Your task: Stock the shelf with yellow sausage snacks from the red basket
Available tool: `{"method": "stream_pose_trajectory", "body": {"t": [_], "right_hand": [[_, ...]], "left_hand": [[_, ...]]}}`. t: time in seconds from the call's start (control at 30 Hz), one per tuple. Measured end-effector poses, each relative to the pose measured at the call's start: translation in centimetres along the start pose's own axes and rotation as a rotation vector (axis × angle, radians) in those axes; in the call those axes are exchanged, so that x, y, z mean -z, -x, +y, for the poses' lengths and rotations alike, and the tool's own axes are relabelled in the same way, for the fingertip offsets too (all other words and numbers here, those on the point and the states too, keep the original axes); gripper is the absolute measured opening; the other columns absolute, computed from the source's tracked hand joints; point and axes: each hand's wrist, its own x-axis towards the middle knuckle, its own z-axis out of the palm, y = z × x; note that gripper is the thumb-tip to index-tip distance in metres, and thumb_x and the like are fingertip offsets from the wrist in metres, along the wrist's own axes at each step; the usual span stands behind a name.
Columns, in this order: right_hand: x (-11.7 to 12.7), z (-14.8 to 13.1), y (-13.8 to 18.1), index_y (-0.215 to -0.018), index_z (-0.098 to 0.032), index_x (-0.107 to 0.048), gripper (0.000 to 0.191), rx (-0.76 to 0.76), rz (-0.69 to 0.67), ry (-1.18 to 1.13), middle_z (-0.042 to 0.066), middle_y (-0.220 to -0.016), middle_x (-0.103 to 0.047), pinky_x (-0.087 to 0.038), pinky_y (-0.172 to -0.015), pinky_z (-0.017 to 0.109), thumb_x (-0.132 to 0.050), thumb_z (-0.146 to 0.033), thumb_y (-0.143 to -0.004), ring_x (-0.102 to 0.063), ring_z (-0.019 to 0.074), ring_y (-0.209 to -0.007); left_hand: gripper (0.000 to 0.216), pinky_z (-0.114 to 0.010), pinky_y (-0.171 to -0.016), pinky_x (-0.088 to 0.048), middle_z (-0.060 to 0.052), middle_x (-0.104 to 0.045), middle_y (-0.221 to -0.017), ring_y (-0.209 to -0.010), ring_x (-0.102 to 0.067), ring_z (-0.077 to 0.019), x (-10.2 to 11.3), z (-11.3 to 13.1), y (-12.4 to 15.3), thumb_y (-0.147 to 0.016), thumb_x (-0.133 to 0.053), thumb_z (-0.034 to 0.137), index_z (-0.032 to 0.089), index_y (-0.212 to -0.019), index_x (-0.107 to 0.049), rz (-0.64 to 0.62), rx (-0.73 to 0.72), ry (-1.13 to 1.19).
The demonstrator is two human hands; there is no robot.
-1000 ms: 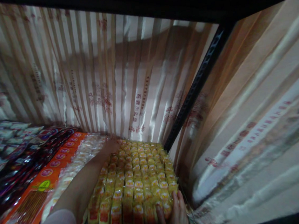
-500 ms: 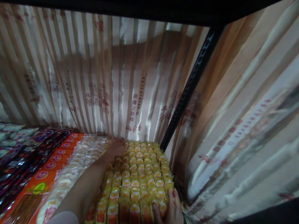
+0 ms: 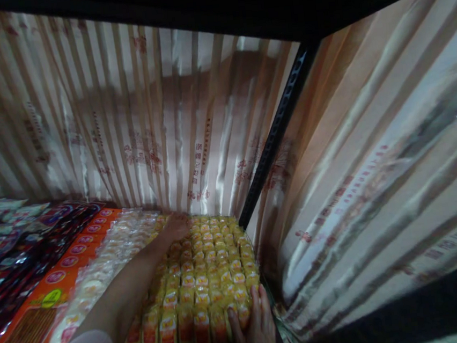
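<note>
A large clear pack of yellow wrapped snacks with red labels lies flat on a shelf, running from the front edge to the back. My left hand reaches far in and rests on the pack's back left corner, fingers curled over its edge. My right hand grips the pack's front right corner, thumb on top and fingers around the edge. My left forearm lies along the pack's left side.
A pack of pale wrapped snacks lies just left of the yellow pack, then an orange packet and dark packets. Striped shiny plastic hangs behind and to the right, with a black shelf upright at the back right corner.
The view has drifted right and slightly up, so everything sits further left and lower. Both hands keep their hold on the same corners of the yellow pack.
</note>
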Motion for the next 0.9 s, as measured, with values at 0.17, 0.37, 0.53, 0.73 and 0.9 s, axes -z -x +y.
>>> {"method": "stream_pose_trajectory", "body": {"t": [0.17,0.37,0.53,0.73,0.9], "right_hand": [[0.1,-0.3,0.0,-0.14,-0.009,-0.024,0.077,-0.026,-0.006,-0.016,0.024,-0.135,-0.038,-0.044,-0.087,0.046,-0.038,-0.06,-0.084,-0.043,0.0349,-0.12],[0.1,-0.3,-0.1,-0.141,-0.009,-0.023,0.077,-0.027,-0.009,-0.01,0.024,-0.135,-0.037,-0.044,-0.086,0.047,-0.036,-0.06,-0.085,-0.042,0.0358,-0.119],[0.3,-0.5,0.0,-0.141,-0.01,-0.024,0.075,-0.034,-0.011,-0.016,0.023,-0.135,-0.038,-0.044,-0.086,0.047,-0.038,-0.058,-0.085,-0.043,0.035,-0.119],[0.5,-0.6,0.2,-0.14,-0.009,-0.024,0.075,-0.054,-0.035,-0.018,0.024,-0.135,-0.037,-0.044,-0.087,0.047,-0.038,-0.058,-0.085,-0.042,0.035,-0.12],[0.5,-0.8,0.3,-0.14,-0.011,-0.025,0.073,-0.075,-0.034,-0.021,0.023,-0.135,-0.037,-0.043,-0.089,0.048,-0.041,-0.056,-0.084,-0.042,0.0346,-0.12]], "left_hand": [[0.046,-0.046,-0.104,-0.029,-0.014,-0.047,-0.135,-0.128,-0.038,-0.0271,0.0,0.7,-0.4,-0.093,-0.021,0.035,0.016,-0.127,-0.047,0.01,0.027,0.013],[0.05,-0.038,-0.106,-0.027,-0.011,-0.044,-0.139,-0.131,-0.034,-0.0212,-0.3,3.2,-0.8,-0.094,-0.018,0.039,0.016,-0.128,-0.046,-0.05,-0.039,0.062],[0.051,-0.037,-0.105,-0.028,-0.012,-0.045,-0.138,-0.13,-0.036,-0.0212,-0.1,3.6,-1.3,-0.093,-0.02,0.039,0.014,-0.129,-0.045,-0.092,-0.03,0.095],[0.057,-0.044,-0.109,-0.02,-0.013,-0.03,-0.147,-0.137,-0.022,-0.0233,-1.4,6.3,-2.9,-0.093,-0.015,0.045,0.014,-0.136,-0.035,-0.087,0.006,0.137],[0.059,-0.045,-0.109,-0.021,-0.012,-0.036,-0.144,-0.135,-0.028,-0.0239,-1.7,7.5,-3.4,-0.092,-0.015,0.048,0.015,-0.136,-0.036,-0.133,0.01,0.159]]}}
